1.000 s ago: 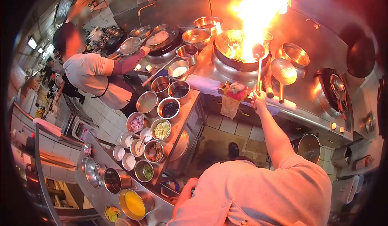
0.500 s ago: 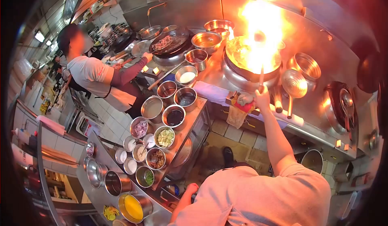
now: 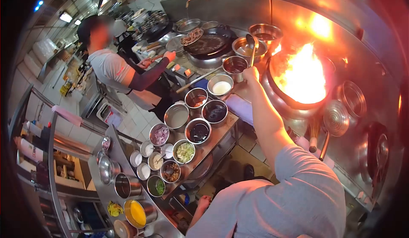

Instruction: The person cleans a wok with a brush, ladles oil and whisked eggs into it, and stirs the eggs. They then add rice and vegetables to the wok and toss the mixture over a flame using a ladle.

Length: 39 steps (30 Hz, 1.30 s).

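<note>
My right hand (image 3: 251, 73) is closed round the handle of a ladle (image 3: 254, 54). The ladle's bowl is up over a metal pot of amber liquid (image 3: 240, 46), left of the wok. Flames rise from inside the wok (image 3: 277, 97) and hide its contents. Just below the ladle sits a small pot of dark red liquid (image 3: 235, 63). My left hand (image 3: 204, 201) is low at my side near the prep counter, its fingers curled; I see nothing in it.
A co-worker (image 3: 115, 67) stands left at a second wok (image 3: 208, 44). Several ingredient pots, including chopped greens (image 3: 185, 152) and red onion (image 3: 159, 135), stand on the counter. A skimmer (image 3: 336, 118) and a brush (image 3: 314, 138) lie right of the flaming wok.
My right hand has moved left from in front of the wok, bringing the ladle to the amber pot. The flames are lower. My view has shifted; my left hand stays low.
</note>
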Available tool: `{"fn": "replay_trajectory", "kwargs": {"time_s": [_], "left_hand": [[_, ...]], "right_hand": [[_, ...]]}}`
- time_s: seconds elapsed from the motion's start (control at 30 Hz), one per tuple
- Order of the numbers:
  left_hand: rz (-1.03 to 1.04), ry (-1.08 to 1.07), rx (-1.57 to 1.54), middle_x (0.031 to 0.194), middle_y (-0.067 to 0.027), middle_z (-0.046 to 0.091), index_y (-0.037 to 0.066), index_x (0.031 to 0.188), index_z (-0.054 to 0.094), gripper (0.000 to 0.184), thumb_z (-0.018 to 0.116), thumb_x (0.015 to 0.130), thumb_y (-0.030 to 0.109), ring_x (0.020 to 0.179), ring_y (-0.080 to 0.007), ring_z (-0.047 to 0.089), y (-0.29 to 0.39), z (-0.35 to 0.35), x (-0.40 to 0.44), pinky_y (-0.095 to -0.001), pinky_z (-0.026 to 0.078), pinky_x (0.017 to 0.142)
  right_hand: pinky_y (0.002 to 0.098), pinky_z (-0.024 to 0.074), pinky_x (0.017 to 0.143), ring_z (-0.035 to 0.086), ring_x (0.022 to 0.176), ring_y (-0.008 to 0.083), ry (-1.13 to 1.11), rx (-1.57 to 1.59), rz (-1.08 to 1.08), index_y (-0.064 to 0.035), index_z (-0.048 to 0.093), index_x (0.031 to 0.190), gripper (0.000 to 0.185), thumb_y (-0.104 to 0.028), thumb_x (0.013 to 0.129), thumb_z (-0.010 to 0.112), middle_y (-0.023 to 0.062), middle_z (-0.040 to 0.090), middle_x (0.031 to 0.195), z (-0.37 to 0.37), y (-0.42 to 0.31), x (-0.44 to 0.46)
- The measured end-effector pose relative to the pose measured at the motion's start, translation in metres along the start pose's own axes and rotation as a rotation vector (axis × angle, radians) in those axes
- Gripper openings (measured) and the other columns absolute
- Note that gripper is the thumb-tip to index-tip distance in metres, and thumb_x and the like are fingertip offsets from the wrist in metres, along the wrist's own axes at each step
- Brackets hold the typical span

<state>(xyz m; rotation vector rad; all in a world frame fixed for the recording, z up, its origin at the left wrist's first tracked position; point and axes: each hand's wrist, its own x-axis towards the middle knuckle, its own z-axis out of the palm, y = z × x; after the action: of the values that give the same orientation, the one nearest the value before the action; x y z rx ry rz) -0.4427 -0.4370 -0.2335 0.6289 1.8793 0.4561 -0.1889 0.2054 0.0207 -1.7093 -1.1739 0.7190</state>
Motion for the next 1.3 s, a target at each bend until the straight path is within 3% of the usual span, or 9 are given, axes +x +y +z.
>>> {"fn": "replay_trajectory", "kwargs": {"time_s": [0.1,0.13,0.3,0.67,0.8,0.87,1.0,1.2,1.3], "left_hand": [[-0.007,0.055,0.111,0.092,-0.0143,0.069,0.003,0.092,0.067,0.032,0.052,0.087,0.031,0.085,-0.0326,0.066,0.005,0.005,-0.021,-0.0418,0.05,0.075],[-0.009,0.051,0.119,0.092,-0.0144,0.069,0.003,0.092,0.067,0.032,0.052,0.087,0.031,0.085,-0.0326,0.066,0.001,0.005,-0.023,-0.0418,0.05,0.075],[-0.01,0.006,0.16,0.092,-0.0147,0.069,0.004,0.092,0.067,0.033,0.052,0.087,0.032,0.086,-0.0329,0.065,-0.028,-0.001,-0.006,-0.0417,0.05,0.076],[0.111,-0.204,0.396,0.093,-0.0154,0.069,0.004,0.093,0.067,0.036,0.053,0.086,0.036,0.088,-0.0335,0.065,-0.018,-0.053,0.079,-0.0415,0.05,0.077],[0.167,-0.315,0.512,0.093,-0.0157,0.069,0.004,0.093,0.067,0.037,0.053,0.086,0.037,0.089,-0.0337,0.065,-0.013,-0.07,0.104,-0.0414,0.049,0.077],[0.186,-0.367,0.561,0.093,-0.0158,0.069,0.004,0.094,0.067,0.037,0.054,0.086,0.037,0.089,-0.0338,0.065,-0.014,-0.074,0.114,-0.0414,0.049,0.078],[0.22,-0.444,0.633,0.093,-0.0161,0.069,0.004,0.094,0.067,0.038,0.054,0.085,0.038,0.09,-0.0341,0.065,-0.01,-0.079,0.128,-0.0413,0.049,0.078],[0.247,-0.473,0.697,0.094,-0.0165,0.069,0.004,0.095,0.067,0.04,0.054,0.085,0.04,0.091,-0.0344,0.064,0.0,-0.076,0.137,-0.0411,0.049,0.079],[0.267,-0.472,0.734,0.094,-0.0167,0.069,0.004,0.095,0.068,0.041,0.054,0.085,0.041,0.091,-0.0346,0.064,0.008,-0.071,0.139,-0.0411,0.049,0.079]], "right_hand": [[0.0329,0.0377,0.034,0.049,0.037,0.0213,-0.153,0.239,0.196,0.004,0.059,0.071,0.016,-0.004,0.078,0.047,0.0141,0.056,0.054,-0.012,-0.034,-0.006],[0.0301,0.0379,0.035,0.047,0.037,0.0184,-0.35,0.467,0.33,-0.0004,0.056,0.074,0.012,-0.001,0.079,0.045,0.0092,0.052,0.053,-0.023,-0.043,-0.002],[0.0238,0.0437,0.043,0.049,0.048,0.0131,-0.413,1.663,0.653,-0.0013,0.045,0.086,0.002,0.001,0.086,0.044,0.0043,0.047,0.062,-0.036,-0.053,0.02],[0.0261,0.0462,0.053,0.046,0.057,0.0165,-0.51,2.259,0.364,0.0007,0.04,0.077,0.006,0.004,0.082,0.043,0.0055,0.043,0.065,-0.131,-0.086,-0.079],[0.0249,0.0472,0.054,0.046,0.058,0.0153,-0.392,1.984,0.33,0.0004,0.038,0.078,0.01,0.0,0.088,0.043,0.0069,0.043,0.071,-0.181,-0.076,-0.144],[0.0254,0.0477,0.053,0.05,0.061,0.0165,-0.423,1.957,0.387,0.0023,0.041,0.088,0.011,0.007,0.079,0.047,0.0068,0.045,0.07,-0.204,-0.041,-0.156],[0.024,0.0418,0.05,0.046,0.058,0.0139,-0.437,1.639,0.406,-0.0014,0.04,0.078,0.011,-0.002,0.088,0.046,0.0056,0.045,0.069,-0.275,-0.006,-0.208],[0.0199,0.0378,0.041,0.048,0.052,0.0062,-0.15,1.137,0.719,0.0014,0.044,0.096,0.016,-0.011,0.092,0.052,0.0034,0.05,0.073,-0.375,0.0,-0.229],[0.0237,0.0376,0.037,0.048,0.049,0.0075,-0.125,0.14,0.451,-0.011,0.047,0.107,0.021,-0.015,0.09,0.059,-0.0001,0.051,0.067,-0.395,0.017,-0.203]]}}
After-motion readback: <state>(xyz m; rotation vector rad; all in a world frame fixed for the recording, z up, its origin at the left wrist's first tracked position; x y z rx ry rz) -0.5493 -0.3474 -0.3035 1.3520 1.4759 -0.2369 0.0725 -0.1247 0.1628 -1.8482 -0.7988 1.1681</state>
